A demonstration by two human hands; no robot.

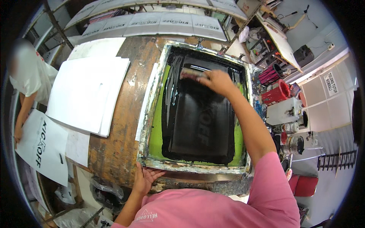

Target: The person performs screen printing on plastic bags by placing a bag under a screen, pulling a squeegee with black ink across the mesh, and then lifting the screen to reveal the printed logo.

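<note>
A screen-printing frame (197, 167) with a paint-smeared rim lies on the wooden table, its green mesh (155, 138) largely covered in wet black ink (182, 133). My right hand (219, 81) reaches over the far part of the mesh, closed on a squeegee (190, 74) that looks blurred. Dark lettering shows faintly through the ink nearer to me. At the near left corner of the frame, my left hand (146, 179) is palm up with its fingers stretched out along the rim's lower edge. Beneath the frame's left side, a strip of white paper (147, 102) sticks out.
A stack of white sheets (89, 95) sits on the wooden table (114, 155). Left of it, a co-worker (32, 76) holds a printed sheet (43, 140). More printed sheets (171, 24) lie on racks behind. Ink buckets (275, 93) and cans stand along the right.
</note>
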